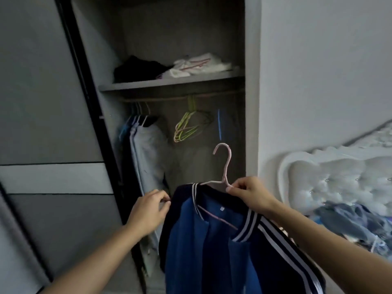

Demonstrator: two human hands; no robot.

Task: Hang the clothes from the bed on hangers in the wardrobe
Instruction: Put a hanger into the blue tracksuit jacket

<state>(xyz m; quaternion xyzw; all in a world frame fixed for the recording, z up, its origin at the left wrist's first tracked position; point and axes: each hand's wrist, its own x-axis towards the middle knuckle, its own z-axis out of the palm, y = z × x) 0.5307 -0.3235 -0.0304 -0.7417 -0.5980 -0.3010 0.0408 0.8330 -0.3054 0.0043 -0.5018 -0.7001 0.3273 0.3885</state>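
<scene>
Now the right hand (pixel 252 194) pinches the thin pink plastic hanger (pixel 224 166) carrying the navy white-striped jacket (pixel 212 240), the left hand (pixel 148 211) pinching its shoulder; the wardrobe rail (pixel 169 98) lies above and ahead, hook upright.

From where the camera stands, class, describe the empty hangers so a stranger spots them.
Look inside the open wardrobe, below the shelf. On the rail, right of the pale garments, dangles a bunch of hangers: yellow-green and bare, unlike the pink hanger carrying a jacket.

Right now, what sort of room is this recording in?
Likely a home bedroom: an open wardrobe with hanging clothes, a tufted white headboard, and a heap of clothes below it.
</scene>
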